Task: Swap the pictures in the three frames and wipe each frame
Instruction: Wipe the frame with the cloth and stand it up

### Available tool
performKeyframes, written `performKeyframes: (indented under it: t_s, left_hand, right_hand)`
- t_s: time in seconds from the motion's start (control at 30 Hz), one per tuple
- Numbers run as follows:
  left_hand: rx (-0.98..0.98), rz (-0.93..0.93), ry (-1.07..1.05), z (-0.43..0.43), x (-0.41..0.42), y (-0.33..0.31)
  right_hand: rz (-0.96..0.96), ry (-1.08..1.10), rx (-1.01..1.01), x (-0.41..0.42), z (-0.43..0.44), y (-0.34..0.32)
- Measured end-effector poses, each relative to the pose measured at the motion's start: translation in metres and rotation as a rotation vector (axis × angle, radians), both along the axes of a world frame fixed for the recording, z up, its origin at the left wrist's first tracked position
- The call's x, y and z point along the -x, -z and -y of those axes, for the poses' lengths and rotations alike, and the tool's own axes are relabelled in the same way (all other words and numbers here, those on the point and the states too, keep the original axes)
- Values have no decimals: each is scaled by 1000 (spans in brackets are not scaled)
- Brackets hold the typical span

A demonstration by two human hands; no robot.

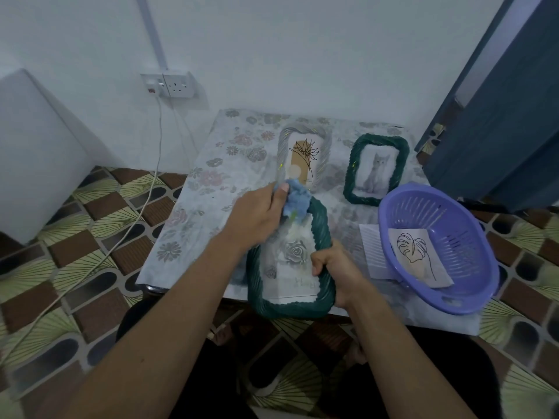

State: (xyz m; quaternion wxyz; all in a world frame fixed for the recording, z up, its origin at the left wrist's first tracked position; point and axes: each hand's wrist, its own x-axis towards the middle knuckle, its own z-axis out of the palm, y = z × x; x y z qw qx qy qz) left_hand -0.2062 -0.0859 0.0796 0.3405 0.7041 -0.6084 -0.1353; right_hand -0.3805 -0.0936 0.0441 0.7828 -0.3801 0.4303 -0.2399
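Nearest, right hand point(334, 269) curls around the right rim of the dark green wicker picture frame point(287, 308), at the floral-covered table's point(193, 225) front edge. Left hand point(257, 216) pinches a crumpled blue cloth point(298, 201) against the frame's far end.

We find ourselves in a home: a brown-and-green patterned vinyl floor point(90, 237), a low table under a floral plastic cloth point(211, 164), a white double wall socket point(174, 84), a lilac plastic basket point(472, 237), and a green woven frame with a cat photo point(376, 170).
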Motion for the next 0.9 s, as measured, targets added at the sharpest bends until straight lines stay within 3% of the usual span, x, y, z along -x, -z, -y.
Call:
performKeyframes:
  t_s: [0.2, 0.33, 0.47, 0.53, 0.7, 0.9]
  left_hand:
    - [-65, -64, 89, -3, -5, 10]
    - [-58, -81, -159, -5, 2, 26]
    - [-70, -384, -505, -11, 5, 45]
    - [-36, -500, -582, -13, 7, 50]
    - [17, -636, -544, -16, 17, 50]
    - [-11, -573, -540, -8, -5, 37]
  right_hand:
    - [33, -131, 65, 18, 18, -3]
    - [140, -99, 69, 25, 29, -7]
    - [262, 100, 39, 35, 37, -10]
    - [297, 197, 46, 31, 32, -8]
    - [221, 366, 48, 12, 21, 0]
    - [-37, 319, 265, 8, 16, -7]
